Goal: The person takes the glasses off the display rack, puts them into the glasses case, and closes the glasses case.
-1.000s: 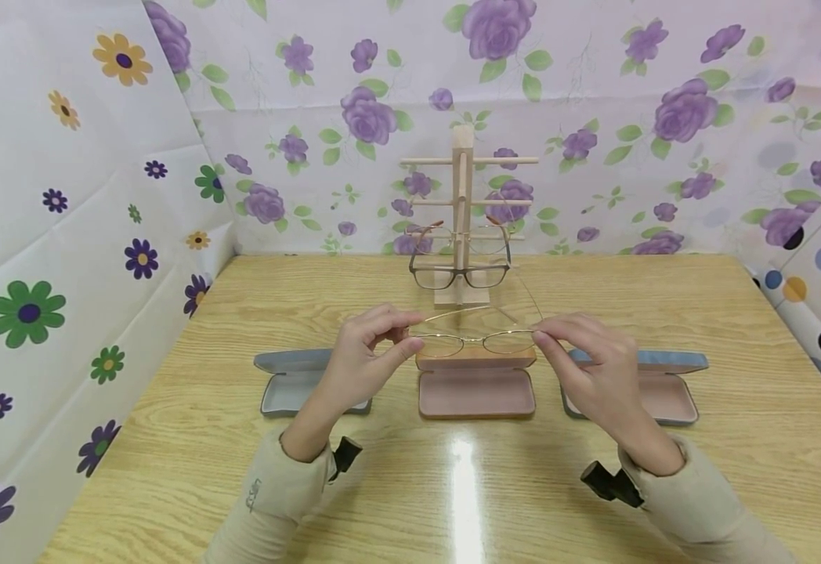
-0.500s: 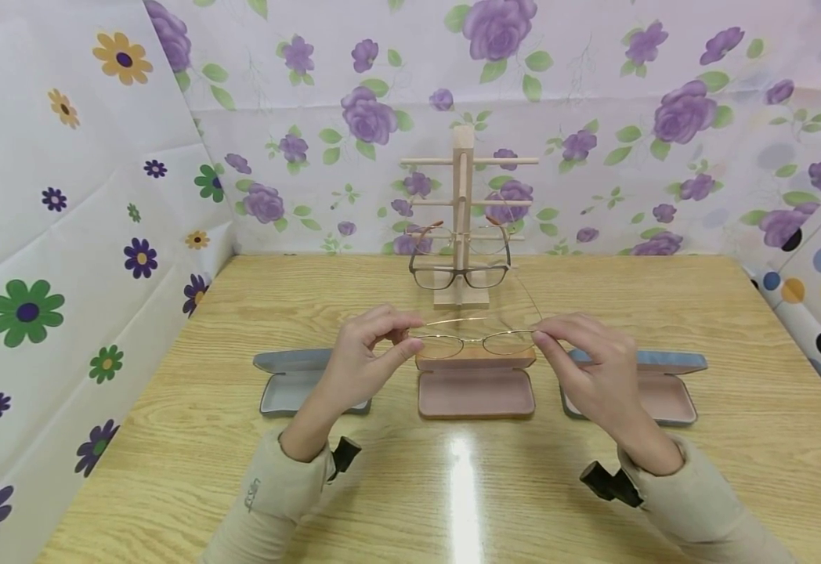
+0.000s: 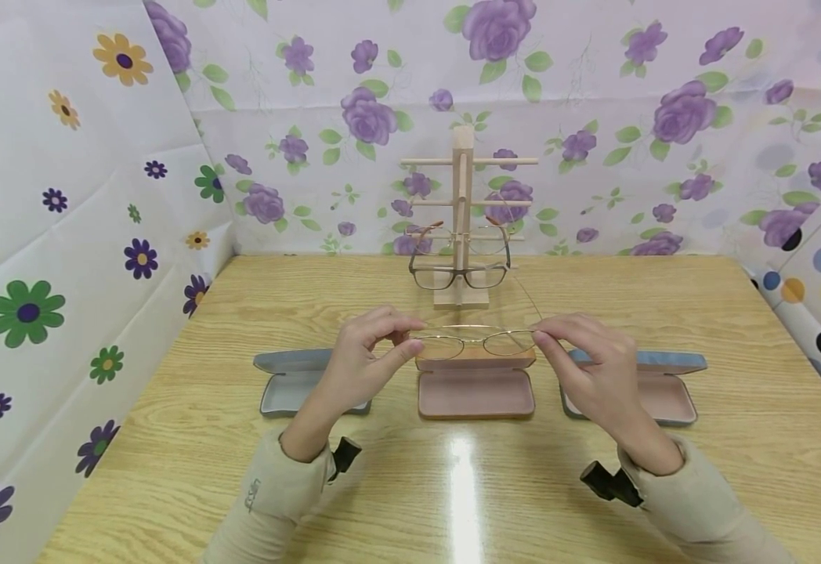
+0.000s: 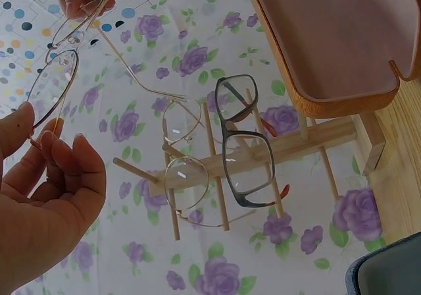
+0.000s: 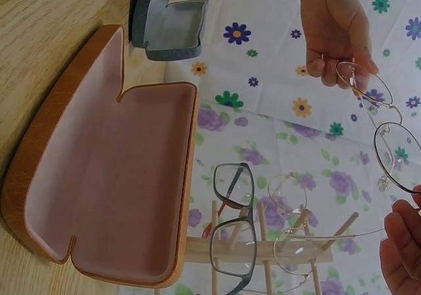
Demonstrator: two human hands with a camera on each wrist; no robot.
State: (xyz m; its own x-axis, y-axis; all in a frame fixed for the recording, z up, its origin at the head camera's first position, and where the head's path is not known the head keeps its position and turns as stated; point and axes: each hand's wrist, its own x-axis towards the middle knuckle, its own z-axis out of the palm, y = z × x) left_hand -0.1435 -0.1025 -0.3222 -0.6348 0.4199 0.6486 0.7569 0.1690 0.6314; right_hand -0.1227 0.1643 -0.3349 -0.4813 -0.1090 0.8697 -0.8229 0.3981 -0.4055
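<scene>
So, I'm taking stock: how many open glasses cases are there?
3: a greyish hinged case at left, an orange pink-lined case in the middle, a blue pink-lined case at right.

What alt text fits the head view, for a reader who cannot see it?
A person's left hand and right hand pinch the two ends of gold-rimmed eyeglasses, held above a wooden table. On it, an orange glasses case sits between a gray-blue case and a blue case, all open, with dark-framed eyeglasses on a wooden rack behind.
</scene>
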